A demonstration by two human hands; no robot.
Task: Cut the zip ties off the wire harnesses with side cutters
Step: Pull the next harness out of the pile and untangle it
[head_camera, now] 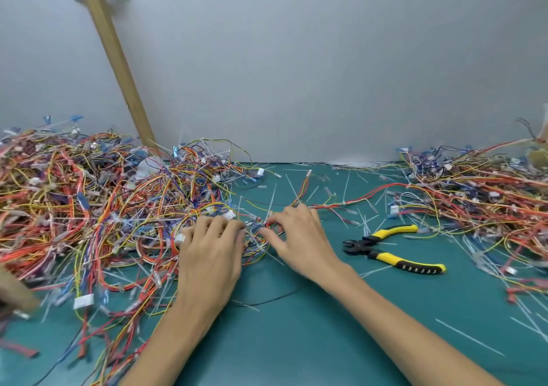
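The left hand (211, 247) curls its fingers on 1 wire harness (257, 226) at the pile's (74, 207) edge; the right hand (298, 239) pinches the same wires. They look light, limp and snag-prone, best held taut beside a zip tie (271, 205). The side cutters (364, 246) lie nearby on the mat (296, 341)

Left margin crops the large heap of red, orange, yellow and blue wire harnesses (74, 202); right margin crops a second such heap (480, 190). Fingertips of the left hand (210, 252) are buried in the small tangle of thin coloured wires (255, 231), so its grip cannot be read. The right hand (299, 240) pinches that tangle; which strand is too fine to tell. Both forearms leave by the lower margin. The blurred brown shape (14, 290), lower left, is unidentifiable. The slanted wooden slat (118, 59) is cut off at top.
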